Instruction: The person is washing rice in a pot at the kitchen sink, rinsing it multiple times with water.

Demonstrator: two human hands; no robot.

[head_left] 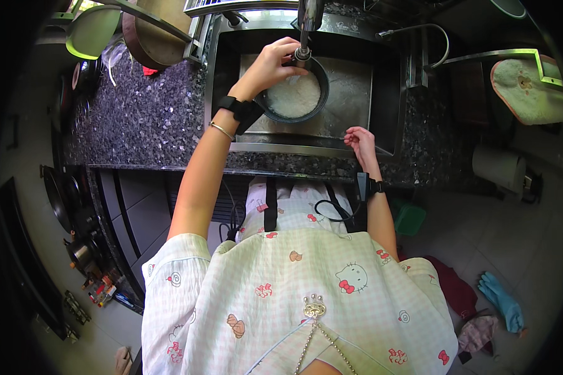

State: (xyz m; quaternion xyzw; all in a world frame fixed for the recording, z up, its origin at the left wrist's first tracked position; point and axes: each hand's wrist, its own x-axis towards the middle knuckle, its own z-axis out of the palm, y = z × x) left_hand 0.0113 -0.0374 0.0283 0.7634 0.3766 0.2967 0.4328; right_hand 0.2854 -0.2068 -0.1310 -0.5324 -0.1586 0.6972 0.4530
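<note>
My left hand (274,65) curls around the faucet nozzle (303,55); my right hand (362,144), loosely bent, holds nothing visible near the sink's (306,149) near right corner. The nozzle points down, long axis roughly upright, probably stiff and slippery. Below, slightly left of the sink's middle, the round pot (324,88) opens upward; its wet white contents likely make it heavy, best gripped at 2 opposite rim sides.

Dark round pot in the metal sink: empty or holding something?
Holding something: the dark round pot contains cloudy whitish contents, with its inner wall showing above them. Exact depth: cannot tell.
</note>
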